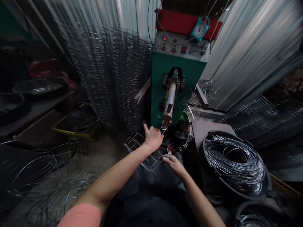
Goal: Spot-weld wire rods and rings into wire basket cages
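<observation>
Dark, smooth clothing (151,198) over a lap lies nearest the head camera, with a salmon-pink fabric sleeve (81,216) at lower left. From my remote seat I see the bare left hand (153,138) curled over an open, angular frame of thin silvery wire (135,141), thumb raised; its far fingers are partly hidden, so I cannot tell exactly where they grip. The right hand (174,164) pinches the same frame narrowly along its right side. The frame hangs above the lap, before the blunt metal arm (170,97) of a boxy green machine (161,72), and a small orange glow (170,121) shows at the tip.

My main worry is the left hand: its fingertips are close to that glow, and I judge that a slip could burn or nip them. Because the right hand pinches only slender wire, the frame could twist and meet the tip askew. Stray sparks might reach the clothing.

Behind, I see springy-looking, ribbed stacks of grey wire pieces (127,78) against corrugated metal sheeting (248,47). At right, a round black tub (219,175) holds glossy, looped wire (239,164) on a flat, dull surface (201,126).
</observation>
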Demonstrator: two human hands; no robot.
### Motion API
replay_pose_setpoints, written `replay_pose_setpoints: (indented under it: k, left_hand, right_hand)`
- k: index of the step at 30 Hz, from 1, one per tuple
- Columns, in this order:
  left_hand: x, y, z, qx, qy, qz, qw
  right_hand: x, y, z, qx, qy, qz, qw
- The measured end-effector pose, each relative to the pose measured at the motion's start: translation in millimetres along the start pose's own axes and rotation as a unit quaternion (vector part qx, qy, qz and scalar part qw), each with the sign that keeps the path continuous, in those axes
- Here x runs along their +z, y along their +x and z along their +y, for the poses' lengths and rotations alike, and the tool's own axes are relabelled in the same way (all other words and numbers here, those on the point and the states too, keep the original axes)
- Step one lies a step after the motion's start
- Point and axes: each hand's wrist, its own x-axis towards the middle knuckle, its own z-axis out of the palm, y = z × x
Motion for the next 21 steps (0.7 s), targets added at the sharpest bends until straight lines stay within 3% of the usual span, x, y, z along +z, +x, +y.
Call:
replay_pose_setpoints:
  k: [4,15,18,21]
  left_hand:
    - [0.4,1.4,-4.2,-0.022,-0.01,-0.01,1.0]
    - [-2.3,8.7,-4.2,-0.022,-0.018,-0.019,0.999]
    - [-3.0,-9.3,-15.3,-0.003,-0.064,0.015,0.998]
    - [-0.8,-60.7,-35.6,0.024,-0.134,0.071,0.988]
  right_hand:
    - [12.8,-0.7,7.3,-0.025,-0.026,0.034,0.999]
    - [22.7,3.2,0.9,-0.046,-0.014,0.072,0.996]
    - [26.3,-5.2,7.6,-0.046,-0.039,0.112,0.992]
    - [23.8,-27.2,17.0,-0.02,-0.071,0.166,0.983]
